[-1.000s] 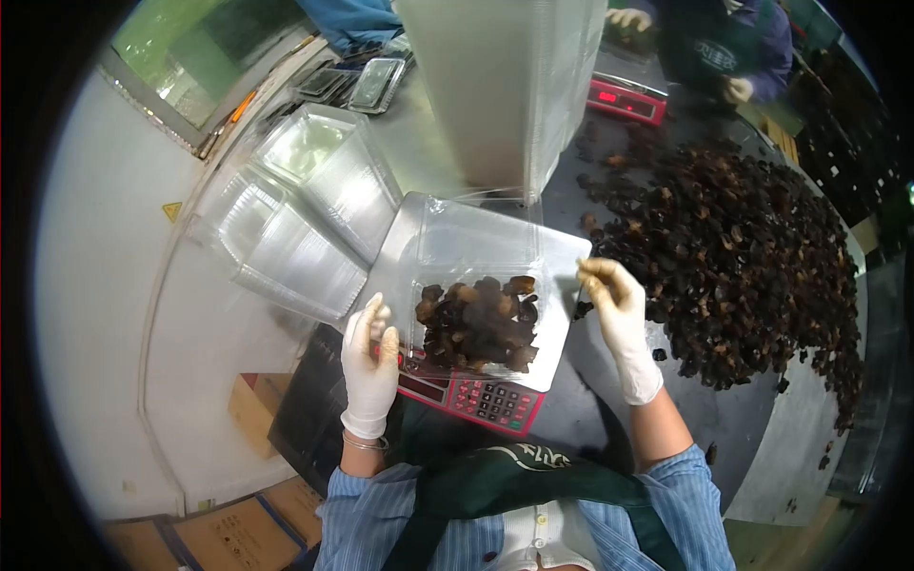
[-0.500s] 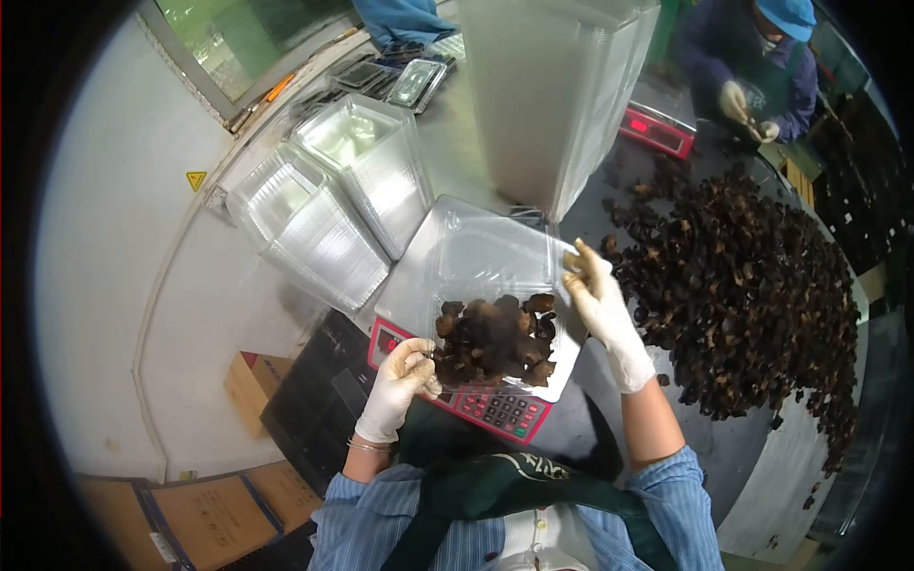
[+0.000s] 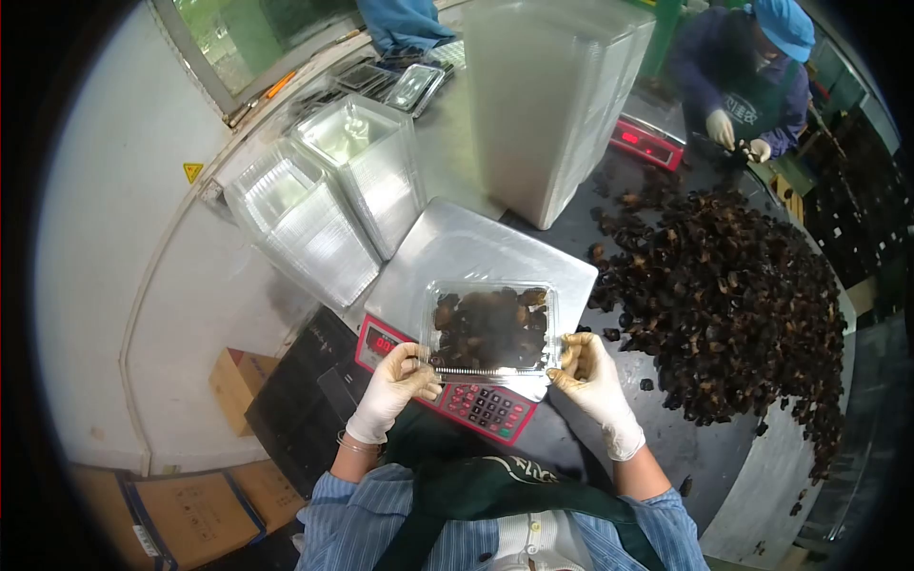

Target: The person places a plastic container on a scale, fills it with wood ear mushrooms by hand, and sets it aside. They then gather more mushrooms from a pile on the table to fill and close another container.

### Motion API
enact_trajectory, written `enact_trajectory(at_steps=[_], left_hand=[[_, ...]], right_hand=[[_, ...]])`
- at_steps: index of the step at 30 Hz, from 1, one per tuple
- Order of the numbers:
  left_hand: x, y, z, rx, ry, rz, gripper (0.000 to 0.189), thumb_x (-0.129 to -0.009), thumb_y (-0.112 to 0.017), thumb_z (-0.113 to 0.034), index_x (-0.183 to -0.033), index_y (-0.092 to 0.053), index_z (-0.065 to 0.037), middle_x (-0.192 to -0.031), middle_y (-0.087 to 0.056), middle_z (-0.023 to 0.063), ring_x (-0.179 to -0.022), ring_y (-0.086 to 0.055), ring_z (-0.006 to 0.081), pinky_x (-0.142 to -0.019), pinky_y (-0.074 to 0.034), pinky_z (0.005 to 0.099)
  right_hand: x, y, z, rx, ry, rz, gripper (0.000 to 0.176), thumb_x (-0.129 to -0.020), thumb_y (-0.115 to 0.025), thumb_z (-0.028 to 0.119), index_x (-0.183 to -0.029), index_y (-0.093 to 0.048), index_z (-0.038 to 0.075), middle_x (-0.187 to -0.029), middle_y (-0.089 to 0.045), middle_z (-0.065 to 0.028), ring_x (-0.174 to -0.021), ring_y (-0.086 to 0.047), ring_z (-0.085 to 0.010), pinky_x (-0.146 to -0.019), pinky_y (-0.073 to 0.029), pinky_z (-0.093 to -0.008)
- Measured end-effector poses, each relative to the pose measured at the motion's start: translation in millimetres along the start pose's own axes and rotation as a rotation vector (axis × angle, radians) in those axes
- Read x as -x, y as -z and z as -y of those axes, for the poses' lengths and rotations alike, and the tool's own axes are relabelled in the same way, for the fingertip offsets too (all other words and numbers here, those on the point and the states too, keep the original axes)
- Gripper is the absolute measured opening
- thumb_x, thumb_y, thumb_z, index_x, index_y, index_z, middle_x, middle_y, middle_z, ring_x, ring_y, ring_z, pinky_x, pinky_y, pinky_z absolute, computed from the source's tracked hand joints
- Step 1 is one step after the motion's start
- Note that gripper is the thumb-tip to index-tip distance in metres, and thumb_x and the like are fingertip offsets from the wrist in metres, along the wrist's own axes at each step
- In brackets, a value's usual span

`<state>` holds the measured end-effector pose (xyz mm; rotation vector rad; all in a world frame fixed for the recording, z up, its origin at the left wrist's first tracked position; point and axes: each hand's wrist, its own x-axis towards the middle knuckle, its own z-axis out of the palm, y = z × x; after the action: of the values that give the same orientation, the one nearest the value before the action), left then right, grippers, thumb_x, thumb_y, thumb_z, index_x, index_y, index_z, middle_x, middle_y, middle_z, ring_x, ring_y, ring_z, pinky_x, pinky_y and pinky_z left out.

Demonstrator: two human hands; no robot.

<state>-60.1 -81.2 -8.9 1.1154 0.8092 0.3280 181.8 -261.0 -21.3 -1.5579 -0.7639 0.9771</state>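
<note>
A clear plastic clamshell box (image 3: 491, 333) with its lid down holds dark brown, curled pieces (image 3: 490, 326) that look like mushrooms. It overlaps the front of the metal scale pan (image 3: 476, 249). My left hand (image 3: 388, 388), in a pale glove, has its fingers closed on the box's near left corner. At the near right corner, my gloved right hand (image 3: 595, 388) grips the edge between thumb and fingers. Below the box shows the scale's red front panel (image 3: 490, 409) with its keypad; the lit display sits left of it, above my left hand.
To the right spreads a large heap of dark mushroom-like pieces (image 3: 724, 305). Stacked clear containers (image 3: 319, 228) stand at the left, and a tall stack (image 3: 543, 105) rises behind the scale. Across the table a gloved co-worker (image 3: 747, 86) is beside another red scale (image 3: 647, 143). Cardboard boxes (image 3: 195, 519) lie lower left.
The box's lid, raised half a second ago, is now down over the pieces. My right hand has come down from the lid's side to the near right corner, while my left stays at the left corner.
</note>
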Motion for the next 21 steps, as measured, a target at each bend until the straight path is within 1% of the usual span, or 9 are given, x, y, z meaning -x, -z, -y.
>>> enact_trajectory(at_steps=[2, 5, 6, 11, 14, 15, 17, 18, 21], left_hand=[[1, -2, -6, -0.033, 0.021, 0.018, 0.024, -0.085, -0.059, 0.002, -0.107, -0.049, -0.002, -0.084, -0.063, 0.0105, -0.077, -0.065, 0.0172, -0.068, -0.055, 0.0276], [-3, 0, -3, 0.028, -0.011, 0.057, 0.026, -0.085, -0.06, 0.003, -0.108, -0.049, -0.002, -0.082, -0.064, 0.0101, -0.075, -0.065, 0.0169, -0.067, -0.054, 0.0269], [-4, 2, -1, 0.037, -0.034, 0.069, 0.027, -0.084, -0.06, 0.004, -0.107, -0.049, -0.002, -0.081, -0.064, 0.0099, -0.075, -0.065, 0.0167, -0.067, -0.054, 0.0268], [-8, 6, 13, 0.074, -0.107, 0.105, 0.03, -0.082, -0.062, 0.006, -0.108, -0.049, -0.002, -0.086, -0.065, 0.0094, -0.08, -0.065, 0.016, -0.071, -0.054, 0.0267], [-2, -5, 8, -0.137, -0.229, 0.074, 0.037, -0.081, -0.063, 0.005, -0.115, -0.048, -0.001, -0.103, -0.062, 0.0117, -0.096, -0.062, 0.019, -0.082, -0.051, 0.0316], [-1, -9, 6, -0.289, -0.347, 0.059, 0.04, -0.08, -0.063, 0.005, -0.117, -0.048, -0.001, -0.108, -0.06, 0.0127, -0.101, -0.06, 0.021, -0.085, -0.05, 0.0334], [3, -26, -11, -0.623, -0.604, 0.052, 0.051, -0.074, -0.067, 0.004, -0.122, -0.048, -0.003, -0.117, -0.055, 0.0148, -0.109, -0.055, 0.0266, -0.091, -0.046, 0.0376], [6, -37, -26, -0.796, -0.757, 0.032, 0.06, -0.07, -0.069, 0.002, -0.125, -0.048, -0.005, -0.121, -0.052, 0.016, -0.112, -0.053, 0.0303, -0.094, -0.044, 0.0399], [-21, -21, -9, -1.23, -1.189, -0.034, 0.066, -0.064, -0.071, -0.003, -0.126, -0.049, -0.008, -0.123, -0.052, 0.0147, -0.11, -0.053, 0.0328, -0.095, -0.043, 0.04]], right_hand=[[1, 4, -1, -0.127, -0.222, 0.105, 0.041, -0.085, -0.066, 0.006, -0.118, -0.042, 0.0, -0.08, -0.059, -0.0051, -0.07, -0.054, -0.008, -0.065, -0.044, -0.0186], [7, -4, 0, -0.314, -0.242, 0.162, 0.037, -0.089, -0.057, 0.003, -0.12, -0.038, -0.001, -0.077, -0.057, -0.0061, -0.065, -0.054, -0.0089, -0.062, -0.045, -0.0215], [8, -9, -6, -0.301, -0.091, 0.142, 0.035, -0.091, -0.052, -0.001, -0.122, -0.035, 0.0, -0.077, -0.056, -0.0055, -0.066, -0.054, -0.0093, -0.061, -0.046, -0.0226], [10, -11, -11, -0.023, 0.048, 0.032, 0.029, -0.09, -0.053, -0.003, -0.116, -0.039, 0.001, -0.076, -0.056, -0.0048, -0.068, -0.056, -0.0115, -0.065, -0.047, -0.0238], [5, -8, -12, 0.304, 0.363, -0.127, 0.029, -0.086, -0.059, -0.004, -0.11, -0.044, 0.001, -0.076, -0.058, -0.0063, -0.068, -0.059, -0.0144, -0.067, -0.049, -0.0246], [3, -6, -16, 0.34, 0.409, -0.192, 0.029, -0.077, -0.062, -0.01, -0.101, -0.05, 0.003, -0.077, -0.06, -0.0087, -0.072, -0.06, -0.0208, -0.07, -0.049, -0.0279], [-6, 0, -11, 0.567, 0.816, -0.269, 0.03, -0.066, -0.064, -0.013, -0.087, -0.053, 0.004, -0.079, -0.061, -0.0089, -0.077, -0.06, -0.0261, -0.073, -0.049, -0.0323], [-12, 2, -12, 0.552, 0.881, -0.259, 0.027, -0.057, -0.063, -0.014, -0.073, -0.051, 0.005, -0.082, -0.06, -0.0086, -0.084, -0.059, -0.0284, -0.074, -0.047, -0.0361], [-16, 3, -10, 0.689, 1.014, -0.408, 0.029, -0.055, -0.064, -0.01, -0.069, -0.045, 0.006, -0.081, -0.06, -0.0065, -0.083, -0.058, -0.0277, -0.074, -0.047, -0.0366]])
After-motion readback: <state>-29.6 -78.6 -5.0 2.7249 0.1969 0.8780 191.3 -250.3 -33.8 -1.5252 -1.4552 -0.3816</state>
